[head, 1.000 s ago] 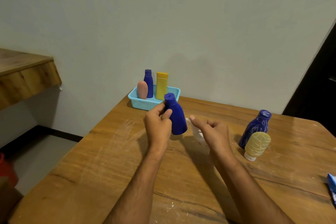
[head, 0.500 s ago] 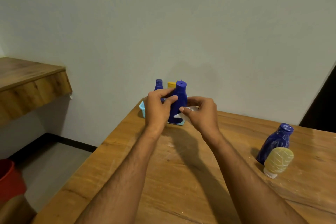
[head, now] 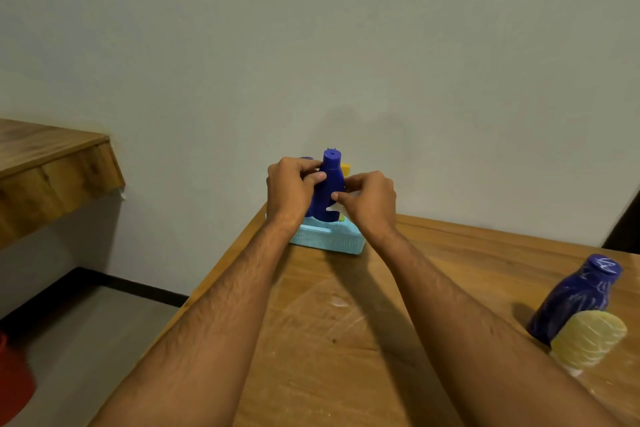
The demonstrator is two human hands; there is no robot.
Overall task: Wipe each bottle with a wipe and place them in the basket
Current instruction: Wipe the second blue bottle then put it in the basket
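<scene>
The small dark-blue plastic bottle with a round cap (head: pixel 330 185) has travelled from the middle of the wooden desk (head: pixel 346 340), where it was held a second ago, to the far edge by the wall, and it now stands upright over the light-blue mesh plastic basket (head: pixel 329 239). Its base sits at or just inside the basket's rim; whether it has touched the bottom is hidden by the hands.

The left hand (head: pixel 291 189) has its fingers curled around the bottle's upper body and neck. The right hand (head: pixel 369 199) pinches a crumpled white wipe (head: pixel 334 207) against the bottle's lower right side, fingers closed on the wipe. Half a second ago the pair was already above the basket; now the bottle is lower.

Behind the hands a yellow bottle (head: pixel 345 168) and the cap of another blue bottle (head: pixel 306 159) peek out, already in the basket.

This suggests wiping of this bottle is finished or nearly so and placing is under way. Two remain near the desk's right edge: a larger dark-blue ridged bottle (head: pixel 575 298) and, touching its front, a pale-yellow ribbed bottle (head: pixel 588 338) standing on its white cap, both well apart from the basket. Those likely still need wiping.
</scene>
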